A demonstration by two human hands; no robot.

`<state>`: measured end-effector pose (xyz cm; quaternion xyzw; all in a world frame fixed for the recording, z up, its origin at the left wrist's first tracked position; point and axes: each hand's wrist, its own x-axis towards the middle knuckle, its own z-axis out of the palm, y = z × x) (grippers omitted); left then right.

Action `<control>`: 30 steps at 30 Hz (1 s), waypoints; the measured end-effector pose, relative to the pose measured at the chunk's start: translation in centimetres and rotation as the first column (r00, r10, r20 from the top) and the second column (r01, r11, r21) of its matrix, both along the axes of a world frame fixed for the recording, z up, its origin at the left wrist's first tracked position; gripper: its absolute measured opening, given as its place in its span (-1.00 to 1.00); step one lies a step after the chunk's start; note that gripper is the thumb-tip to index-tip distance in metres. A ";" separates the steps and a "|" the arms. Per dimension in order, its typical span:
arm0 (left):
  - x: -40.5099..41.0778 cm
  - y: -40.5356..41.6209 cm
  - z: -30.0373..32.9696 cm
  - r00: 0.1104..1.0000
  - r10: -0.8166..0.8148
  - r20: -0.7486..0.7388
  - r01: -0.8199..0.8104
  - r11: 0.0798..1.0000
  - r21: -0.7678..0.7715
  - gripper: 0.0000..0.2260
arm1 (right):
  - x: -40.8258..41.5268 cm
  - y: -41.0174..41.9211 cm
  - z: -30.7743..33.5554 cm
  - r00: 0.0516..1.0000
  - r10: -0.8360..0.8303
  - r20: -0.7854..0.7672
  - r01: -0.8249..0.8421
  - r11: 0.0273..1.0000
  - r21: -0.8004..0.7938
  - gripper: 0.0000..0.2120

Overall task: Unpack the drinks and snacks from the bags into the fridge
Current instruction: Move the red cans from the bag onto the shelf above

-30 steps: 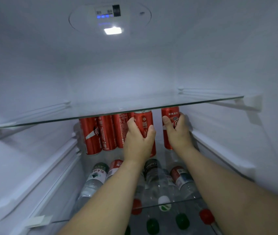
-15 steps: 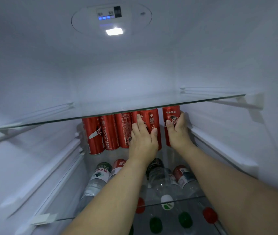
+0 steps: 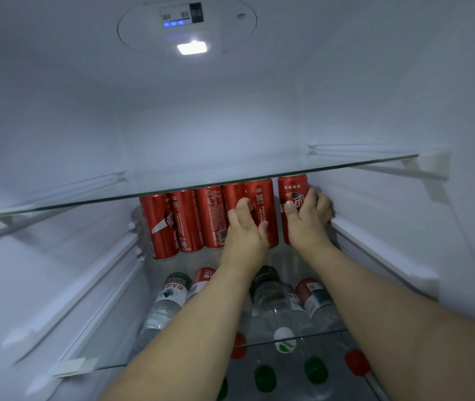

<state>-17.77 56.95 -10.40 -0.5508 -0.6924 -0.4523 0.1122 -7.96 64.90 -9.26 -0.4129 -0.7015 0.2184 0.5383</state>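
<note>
Left hand point(image 3: 243, 227) grips a red can point(image 3: 262, 209) in the row; right hand point(image 3: 310, 217) wraps the rightmost can point(image 3: 291, 195). Water bottles point(image 3: 169, 302) apparently lie below.

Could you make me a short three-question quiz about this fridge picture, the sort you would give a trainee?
1. True or false: the top glass shelf has drinks standing on it.
2. Which hand grips the rightmost can? A) left hand B) right hand C) neither
3. Fill in: under the row of red cans, the water bottles lie on their ____.

Key
1. False: nothing stands on it; the cans stand on the shelf below.
2. B: the right hand's fingers wrap around it, while the left hand holds the next can in the row.
3. Sides, with their caps toward the camera.
</note>
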 end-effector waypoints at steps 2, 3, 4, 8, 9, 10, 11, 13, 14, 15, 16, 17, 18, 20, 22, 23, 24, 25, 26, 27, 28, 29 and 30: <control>0.0 0.0 -0.1 0.998 -0.037 -0.048 0.035 0.999 -0.029 -0.66 | 0.1 0.0 -0.1 1.000 0.012 0.009 -0.012 1.000 0.004 -0.46; -0.1 0.0 -0.2 0.997 -0.054 -0.062 0.053 0.998 -0.031 -0.74 | 0.1 0.1 -0.2 1.000 0.017 0.018 -0.017 1.000 0.003 -0.45; -0.1 0.0 -0.2 0.996 -0.069 -0.063 0.068 0.997 -0.028 -0.80 | 0.1 0.1 -0.3 0.999 0.020 0.030 -0.020 1.000 0.006 -0.44; -0.1 -0.1 0.0 0.992 -0.096 -0.081 0.086 0.990 -0.113 -0.72 | 0.1 0.2 -0.5 0.997 0.021 0.077 -0.022 1.000 0.012 -0.40; -0.1 0.0 0.0 0.990 -0.095 -0.105 0.076 0.983 -0.167 -0.65 | 0.2 0.3 -0.5 0.996 0.024 0.090 -0.025 1.000 0.012 -0.39; -0.1 0.0 0.1 0.988 -0.091 -0.127 0.062 0.974 -0.220 -0.57 | 0.2 0.4 -0.6 0.995 0.035 0.097 -0.036 0.999 0.010 -0.37; -0.1 0.2 0.1 0.986 -0.087 -0.142 0.047 0.964 -0.262 -0.50 | 0.3 0.4 -0.6 0.995 0.055 0.084 -0.055 0.998 -0.002 -0.37; -0.3 0.4 0.0 0.985 -0.081 -0.153 0.031 0.952 -0.304 -0.43 | 0.4 0.5 -0.5 0.996 0.089 0.025 -0.088 0.995 -0.035 -0.42; -0.4 0.5 0.0 0.985 -0.080 -0.155 0.028 0.949 -0.313 -0.42 | 0.4 0.5 -0.5 0.996 0.092 0.010 -0.091 0.995 -0.046 -0.46; -0.5 0.5 0.0 0.985 -0.080 -0.152 0.028 0.948 -0.318 -0.42 | 0.4 0.5 -0.5 0.996 0.089 0.009 -0.088 0.995 -0.052 -0.48; -0.5 0.5 -0.1 0.986 -0.082 -0.145 0.032 0.947 -0.319 -0.42 | 0.4 0.5 -0.5 0.996 0.086 0.012 -0.086 0.995 -0.050 -0.49; -0.6 0.5 -0.1 0.987 -0.084 -0.135 0.037 0.947 -0.318 -0.42 | 0.4 0.5 -0.5 0.997 0.082 0.017 -0.081 0.996 -0.046 -0.49; -0.6 0.5 -0.1 0.988 -0.086 -0.125 0.043 0.948 -0.316 -0.43 | 0.3 0.6 -0.5 0.997 0.079 0.020 -0.078 0.996 -0.042 -0.50; -0.6 0.4 0.0 0.989 -0.086 -0.119 0.045 0.950 -0.310 -0.44 | 0.3 0.7 -0.5 0.997 0.077 0.023 -0.076 0.996 -0.041 -0.50; -0.6 0.4 0.0 0.989 -0.082 -0.126 0.040 0.951 -0.307 -0.44 | 0.2 0.8 -0.5 0.997 0.073 0.017 -0.072 0.996 -0.045 -0.51; -0.6 0.4 0.1 0.988 -0.081 -0.130 0.037 0.951 -0.307 -0.44 | 0.2 0.8 -0.5 0.997 0.071 0.011 -0.071 0.997 -0.044 -0.52; -0.6 0.4 0.1 0.988 -0.081 -0.132 0.037 0.951 -0.307 -0.44 | 0.3 0.9 -0.5 0.997 0.071 0.004 -0.071 0.997 -0.043 -0.53; -0.6 0.4 0.1 0.988 -0.081 -0.134 0.037 0.950 -0.309 -0.44 | 0.3 0.9 -0.5 0.997 0.071 -0.001 -0.071 0.996 -0.045 -0.55; -0.6 0.4 0.1 0.987 -0.082 -0.136 0.035 0.949 -0.312 -0.44 | 0.3 0.9 -0.5 0.997 0.072 -0.006 -0.073 0.996 -0.047 -0.55; -0.5 0.3 0.1 0.987 -0.081 -0.139 0.034 0.948 -0.316 -0.44 | 0.3 0.9 -0.5 0.997 0.074 -0.009 -0.074 0.996 -0.049 -0.55; -0.5 0.3 0.1 0.987 -0.079 -0.142 0.031 0.948 -0.318 -0.44 | 0.3 1.0 -0.5 0.997 0.077 -0.012 -0.077 0.996 -0.050 -0.55; -0.5 0.4 0.1 0.986 -0.077 -0.145 0.027 0.947 -0.320 -0.43 | 0.3 0.9 -0.5 0.997 0.079 -0.012 -0.079 0.996 -0.051 -0.55; -0.6 0.4 0.1 0.986 -0.076 -0.147 0.025 0.947 -0.321 -0.43 | 0.3 1.0 -0.6 0.997 0.079 -0.010 -0.079 0.996 -0.051 -0.56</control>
